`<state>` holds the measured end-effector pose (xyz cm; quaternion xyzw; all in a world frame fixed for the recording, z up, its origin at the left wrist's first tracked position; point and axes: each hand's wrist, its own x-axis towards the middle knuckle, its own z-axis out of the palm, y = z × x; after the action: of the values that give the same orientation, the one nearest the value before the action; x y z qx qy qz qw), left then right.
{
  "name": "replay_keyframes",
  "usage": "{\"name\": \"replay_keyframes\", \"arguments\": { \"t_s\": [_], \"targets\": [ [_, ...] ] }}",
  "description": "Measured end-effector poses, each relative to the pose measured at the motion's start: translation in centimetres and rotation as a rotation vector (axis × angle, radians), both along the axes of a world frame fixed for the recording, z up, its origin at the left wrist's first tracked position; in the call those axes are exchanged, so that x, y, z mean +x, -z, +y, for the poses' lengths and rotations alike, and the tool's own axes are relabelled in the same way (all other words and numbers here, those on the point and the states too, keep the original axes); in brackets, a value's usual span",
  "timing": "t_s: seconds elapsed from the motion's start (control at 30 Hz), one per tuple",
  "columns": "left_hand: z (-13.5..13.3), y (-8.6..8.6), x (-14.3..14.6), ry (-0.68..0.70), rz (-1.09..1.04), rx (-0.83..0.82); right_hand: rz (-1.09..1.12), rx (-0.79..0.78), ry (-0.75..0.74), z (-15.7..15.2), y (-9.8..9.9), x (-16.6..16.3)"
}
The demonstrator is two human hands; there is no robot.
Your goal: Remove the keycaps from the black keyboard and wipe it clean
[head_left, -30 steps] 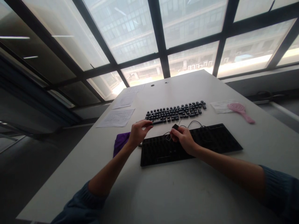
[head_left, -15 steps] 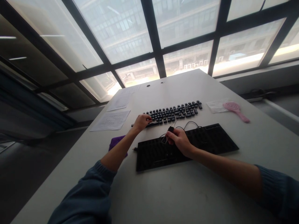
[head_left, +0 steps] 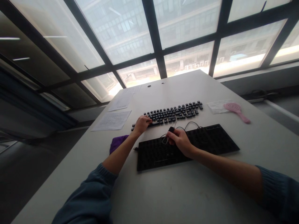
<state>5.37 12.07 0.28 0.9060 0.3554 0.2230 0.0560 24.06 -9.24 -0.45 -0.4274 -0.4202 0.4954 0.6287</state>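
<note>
Among the loose black keycaps (head_left: pixel 173 114), laid out in rows like a keyboard, my left hand (head_left: pixel 142 124) has its fingertips pinched at the near left part. Whatever lies between those fingertips is hidden. My right hand (head_left: pixel 181 141) is closed round a wire keycap puller (head_left: pixel 165 140), with a dark piece showing above the fingers. It hovers over or rests on the black keyboard base (head_left: pixel 154 155), whose key area looks bare of caps; I cannot tell which. A thin black cable (head_left: pixel 192 122) loops behind the base.
A purple cloth (head_left: pixel 116 142) lies beside my left forearm. Printed sheets (head_left: pixel 112 120) are at the left of the white table (head_left: pixel 177 193). A pink hairbrush (head_left: pixel 235 110) partly covers a clear plastic bag (head_left: pixel 215 107) at the right. Large windows stand beyond the far edge.
The view has shifted very slightly. My left hand stays at the keycaps with little visible movement, and my right hand keeps the keycap puller over the base.
</note>
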Motion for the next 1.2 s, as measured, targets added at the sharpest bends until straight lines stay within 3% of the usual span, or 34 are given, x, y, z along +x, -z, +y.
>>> {"name": "replay_keyframes", "arguments": {
  "t_s": [0.2, 0.37, 0.53, 0.63, 0.83, 1.2],
  "targets": [
    [-1.5, -2.2, -0.8, -0.08, -0.103, 0.069, 0.009, 0.005, 0.004, 0.1, 0.3, 0.0],
    [-7.8, -4.4, -1.5, -0.071, -0.225, 0.114, 0.051, 0.004, 0.026, 0.1, 0.5, -0.1],
    [-16.4, -3.7, -0.8, 0.142, -0.131, -0.088, 0.086, -0.002, 0.054, 0.0, 0.5, -0.2],
    [-19.2, -2.2, -0.3, 0.24, -0.093, -0.166, 0.092, 0.0, 0.061, 0.0, 0.4, -0.2],
    [-20.1, -0.4, -0.1, 0.266, -0.061, -0.188, 0.113, -0.002, 0.076, 0.0, 0.2, -0.2],
    [-20.0, 0.1, -0.1, 0.33, -0.158, -0.205, 0.117, -0.021, 0.053, -0.2, -0.2, -0.3]
  ]
}}
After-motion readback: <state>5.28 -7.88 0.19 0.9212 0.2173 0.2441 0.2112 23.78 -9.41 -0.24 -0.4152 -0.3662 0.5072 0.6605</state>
